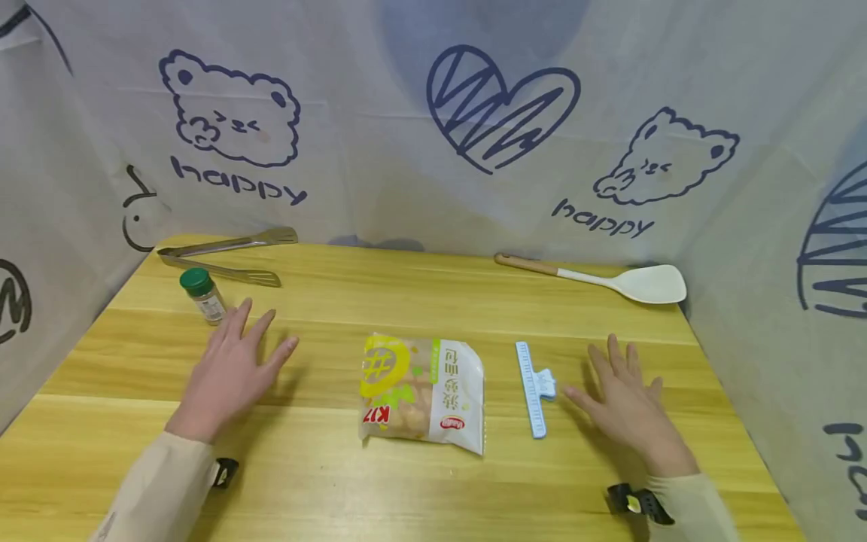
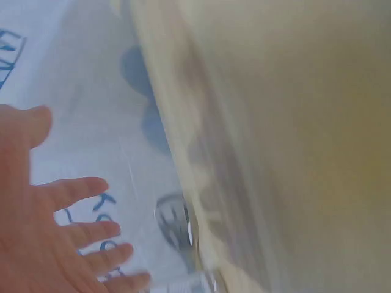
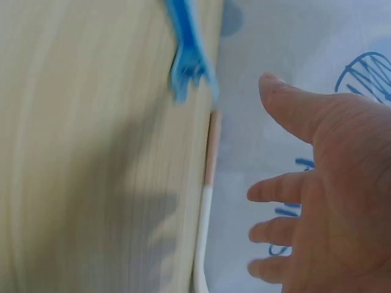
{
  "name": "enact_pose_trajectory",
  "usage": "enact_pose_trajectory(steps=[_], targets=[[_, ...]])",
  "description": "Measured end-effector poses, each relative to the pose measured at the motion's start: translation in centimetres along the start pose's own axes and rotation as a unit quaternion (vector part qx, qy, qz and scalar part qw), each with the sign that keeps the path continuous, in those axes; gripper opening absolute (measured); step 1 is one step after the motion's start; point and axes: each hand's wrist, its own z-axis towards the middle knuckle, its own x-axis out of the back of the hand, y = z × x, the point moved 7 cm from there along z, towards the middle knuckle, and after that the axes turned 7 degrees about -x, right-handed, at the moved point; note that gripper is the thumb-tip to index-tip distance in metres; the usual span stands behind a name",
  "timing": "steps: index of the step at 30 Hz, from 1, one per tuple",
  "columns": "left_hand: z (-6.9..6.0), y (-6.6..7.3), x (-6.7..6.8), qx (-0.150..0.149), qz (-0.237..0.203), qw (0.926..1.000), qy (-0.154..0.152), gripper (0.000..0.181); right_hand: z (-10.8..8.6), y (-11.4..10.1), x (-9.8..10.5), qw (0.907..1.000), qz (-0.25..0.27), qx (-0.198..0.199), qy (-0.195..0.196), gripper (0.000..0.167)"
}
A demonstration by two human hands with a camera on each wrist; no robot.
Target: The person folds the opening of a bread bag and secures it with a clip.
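Note:
Fingers spread, my left hand [image 1: 226,373] hovers over the left side of the table, nearest a small spice jar [image 1: 203,295] with a green cap. My right hand [image 1: 626,406] is also spread and holds nothing; its thumb points toward a light blue bag clip [image 1: 533,390]. Between the hands lies a sealed bread packet [image 1: 423,393], clear and white with yellow and green print. The left wrist view shows the left hand [image 2: 67,238] with extended fingers. In the right wrist view, the right hand [image 3: 342,195] is apart from the blue clip [image 3: 190,61].
Metal tongs [image 1: 230,245] lie spread at the back left, behind the jar. A white spatula [image 1: 650,284] with a wooden handle rests at the back right. White cloth walls [image 1: 366,150] with drawings enclose the wooden table [image 1: 325,489] at the back and sides.

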Motion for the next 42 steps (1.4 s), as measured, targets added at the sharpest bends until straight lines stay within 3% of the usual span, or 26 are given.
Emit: enact_pose_trajectory(steps=[6,13,22,27,31,37,42], targets=[[3.4,3.4,-0.3,-0.04,-0.135,0.9901,0.005,0.073,0.5,-2.8,1.0,0.9972,0.06,0.029,0.032,0.072],[6.9,8.2,-2.2,-0.12,-0.204,0.9697,-0.062,0.057,1.5,-6.8,0.8,0.9838,0.154,0.074,0.054,0.046],[9.8,13.9,-5.1,-0.172,-0.195,0.9502,-0.171,0.052,2.2,-10.6,-1.9,0.9675,0.243,0.069,0.016,0.035],[10.7,16.2,-7.0,-0.189,-0.171,0.9409,-0.223,0.05,2.8,-11.2,-3.2,0.9754,0.218,0.036,-0.001,0.037],[10.7,18.0,-8.3,-0.194,-0.141,0.9337,-0.266,0.053,3.3,-11.4,-3.9,0.9779,0.206,0.033,0.001,0.031],[10.5,19.5,-9.7,-0.2,-0.106,0.929,-0.293,0.053,3.9,-12.0,-4.8,0.9758,0.216,0.024,-0.025,0.026],[10.5,19.9,-10.1,-0.217,-0.092,0.9259,-0.295,0.033,4.2,-12.4,-5.4,0.9758,0.215,0.019,-0.035,0.02]])
